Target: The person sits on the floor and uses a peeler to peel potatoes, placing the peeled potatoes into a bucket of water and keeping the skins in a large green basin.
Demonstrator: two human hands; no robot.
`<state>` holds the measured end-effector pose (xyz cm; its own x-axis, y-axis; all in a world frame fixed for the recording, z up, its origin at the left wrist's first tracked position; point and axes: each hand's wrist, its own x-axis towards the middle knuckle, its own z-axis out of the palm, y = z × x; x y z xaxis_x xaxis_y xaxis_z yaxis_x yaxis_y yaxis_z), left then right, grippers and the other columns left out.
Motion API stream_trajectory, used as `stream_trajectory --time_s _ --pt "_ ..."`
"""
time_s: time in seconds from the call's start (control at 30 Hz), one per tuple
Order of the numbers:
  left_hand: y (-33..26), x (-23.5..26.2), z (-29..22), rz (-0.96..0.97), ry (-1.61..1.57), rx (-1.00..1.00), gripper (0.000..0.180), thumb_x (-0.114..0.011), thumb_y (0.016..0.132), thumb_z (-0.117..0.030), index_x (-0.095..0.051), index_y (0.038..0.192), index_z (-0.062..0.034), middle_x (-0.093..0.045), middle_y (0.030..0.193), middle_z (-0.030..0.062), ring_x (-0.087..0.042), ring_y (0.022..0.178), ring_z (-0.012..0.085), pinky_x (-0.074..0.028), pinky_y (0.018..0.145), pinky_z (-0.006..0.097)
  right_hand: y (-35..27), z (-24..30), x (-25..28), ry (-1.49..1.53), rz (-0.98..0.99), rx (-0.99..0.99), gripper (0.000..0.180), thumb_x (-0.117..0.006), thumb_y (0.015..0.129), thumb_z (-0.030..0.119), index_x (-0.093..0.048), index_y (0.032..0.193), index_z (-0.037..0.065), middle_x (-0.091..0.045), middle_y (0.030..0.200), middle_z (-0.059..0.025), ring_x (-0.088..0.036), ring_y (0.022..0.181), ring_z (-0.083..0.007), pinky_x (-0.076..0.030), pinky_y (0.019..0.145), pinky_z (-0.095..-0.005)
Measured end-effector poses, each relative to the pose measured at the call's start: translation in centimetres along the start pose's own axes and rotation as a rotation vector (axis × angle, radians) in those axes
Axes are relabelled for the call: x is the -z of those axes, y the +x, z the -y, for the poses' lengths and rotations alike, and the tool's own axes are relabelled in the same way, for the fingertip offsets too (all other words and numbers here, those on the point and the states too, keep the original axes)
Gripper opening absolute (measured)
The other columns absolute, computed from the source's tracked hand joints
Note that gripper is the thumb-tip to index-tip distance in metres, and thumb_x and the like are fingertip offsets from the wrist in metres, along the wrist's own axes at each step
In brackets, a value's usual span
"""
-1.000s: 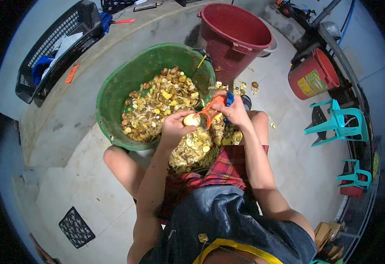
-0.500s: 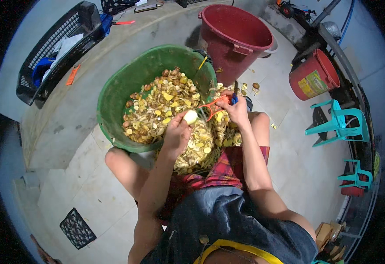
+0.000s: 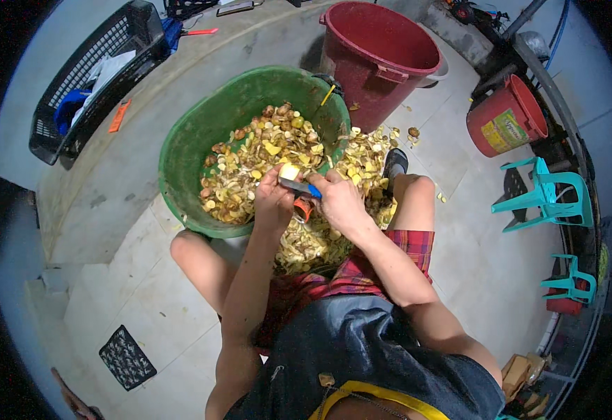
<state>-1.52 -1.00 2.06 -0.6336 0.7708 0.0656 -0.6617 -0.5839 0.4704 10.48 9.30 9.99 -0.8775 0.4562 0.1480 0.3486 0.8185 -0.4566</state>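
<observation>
My left hand [image 3: 276,205] is closed around a pale peeled potato [image 3: 290,171], over the near rim of a green tub [image 3: 180,161]. My right hand [image 3: 342,204] grips a knife [image 3: 296,185] with a blue handle, its blade lying against the potato. An orange peeler [image 3: 304,208] also sticks out from under the right hand. The tub holds unpeeled brown potatoes [image 3: 283,110], yellow pieces and many peelings. Between my legs, a heap of peelings [image 3: 306,248] lies below both hands.
A large dark-red bin [image 3: 358,84] stands behind the tub. At the right are a smaller red bucket [image 3: 491,136] and turquoise plastic chairs [image 3: 547,192]. A black crate [image 3: 50,115] sits on the ledge at far left; a dark patterned mat [image 3: 127,357] lies on the floor.
My right hand has come left and turned, bringing the knife blade to the potato and the peeler down below it. My left hand has shifted slightly up and left with the potato.
</observation>
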Motion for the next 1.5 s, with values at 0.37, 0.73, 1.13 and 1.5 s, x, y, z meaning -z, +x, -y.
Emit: stream_trajectory --time_s 0.37,0.73,1.13,1.5 --pt "0.0 -0.5 -0.9 0.112 -0.096 0.005 0.054 -0.068 0.087 -0.014 -0.041 0.129 0.0069 -0.052 0.123 0.0174 -0.052 0.111 0.0253 -0.043 0.100 0.034 0.6 -9.5 -4.0 -0.065 0.005 -0.161 0.034 -0.077 0.076 0.023 -0.062 0.091 -0.003 -0.062 0.074 -0.0275 -0.062 0.074 -0.0457 -0.049 0.066 -0.0499" --pt "1.6 16.0 2.6 0.134 1.154 0.077 0.026 -0.064 0.090 -0.019 -0.058 0.107 -0.0011 -0.057 0.101 0.0099 -0.055 0.103 0.0228 -0.046 0.089 0.035 2.6 -12.8 0.3 0.007 -0.059 -0.128 0.034 -0.081 0.071 0.023 -0.062 0.084 -0.001 -0.061 0.073 -0.0245 -0.060 0.075 -0.0444 -0.049 0.063 -0.0457" --pt "26.1 -8.6 1.2 -0.133 0.106 0.192 0.044 -0.056 0.096 -0.023 -0.045 0.125 0.0071 -0.058 0.117 0.0226 -0.060 0.107 0.0302 -0.051 0.097 0.039 4.0 -22.2 2.8 0.217 -0.023 -0.464 0.038 -0.083 0.070 0.025 -0.064 0.086 -0.003 -0.063 0.077 -0.0249 -0.061 0.073 -0.0414 -0.047 0.066 -0.0440" --pt "32.5 22.4 11.1 -0.395 1.518 0.630 0.041 -0.056 0.089 -0.015 -0.050 0.127 -0.0019 -0.064 0.101 0.0201 -0.064 0.087 0.0318 -0.053 0.072 0.040 7.4 -23.4 5.9 0.269 0.204 -0.487 0.026 -0.072 0.071 0.005 -0.064 0.095 -0.001 -0.065 0.085 -0.0250 -0.061 0.089 -0.0434 -0.050 0.076 -0.0437"
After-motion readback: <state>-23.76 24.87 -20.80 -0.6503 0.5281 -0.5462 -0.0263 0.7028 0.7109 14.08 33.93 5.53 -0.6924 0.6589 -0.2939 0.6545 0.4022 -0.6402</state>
